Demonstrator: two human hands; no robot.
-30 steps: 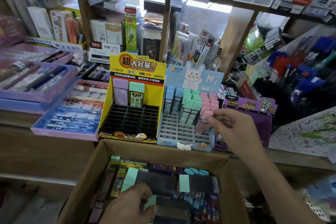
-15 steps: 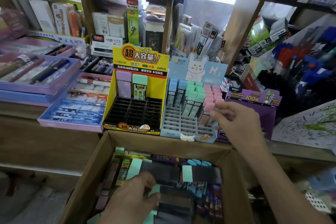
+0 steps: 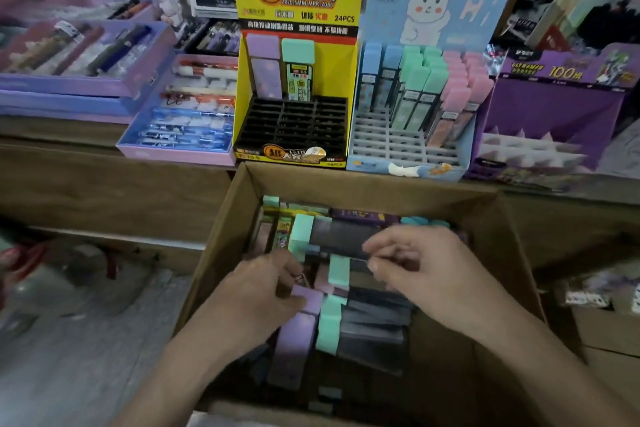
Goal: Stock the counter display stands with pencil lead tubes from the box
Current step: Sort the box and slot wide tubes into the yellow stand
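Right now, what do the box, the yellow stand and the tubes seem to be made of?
Box: plain brown cardboard, matte, with raw cut edges. Yellow stand: printed card, slightly glossy; its black tray looks like moulded plastic, from the thin grid walls. Tubes: probably plastic, with matte pastel caps and dark, see-through bodies.

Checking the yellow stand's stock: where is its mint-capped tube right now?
Head view, upper centre: the mint-capped tube stands in the back row of the yellow stand, just right of the purple tube.
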